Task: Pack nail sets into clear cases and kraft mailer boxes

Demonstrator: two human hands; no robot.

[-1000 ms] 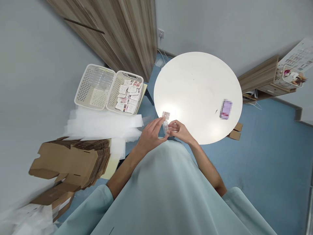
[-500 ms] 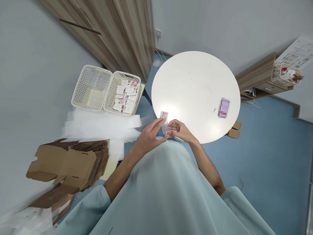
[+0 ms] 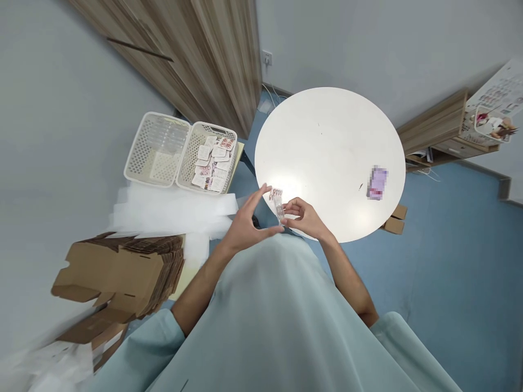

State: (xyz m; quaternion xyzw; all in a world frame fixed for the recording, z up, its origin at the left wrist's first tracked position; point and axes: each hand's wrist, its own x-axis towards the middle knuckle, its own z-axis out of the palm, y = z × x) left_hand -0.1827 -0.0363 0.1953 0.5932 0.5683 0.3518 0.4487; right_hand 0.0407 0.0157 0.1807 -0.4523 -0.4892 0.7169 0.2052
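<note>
My right hand [image 3: 304, 218] pinches a small clear plastic case [image 3: 279, 208] at its right side, over the near left edge of the white round table [image 3: 327, 136]. Small red pieces in rows on a pale backing [image 3: 276, 193] show at the far end of the case. Around its left side my left hand [image 3: 247, 223] is spread wide, thumb by the near end and fingertips by the far end. Whether those tips touch the case, I cannot tell.
A purple pixelated item [image 3: 377, 182] lies on the table's right side. To the left stand a white basket [image 3: 186, 177] of small printed packs, another basket [image 3: 133, 158] with clear cases, white foam sheets [image 3: 171, 209] and flattened cardboard boxes [image 3: 122, 267]. A wooden cabinet [image 3: 204, 60] rises behind.
My left hand's fingers have spread and drawn off the case's face to the left, uncovering more of it. My right hand keeps its pinch.
</note>
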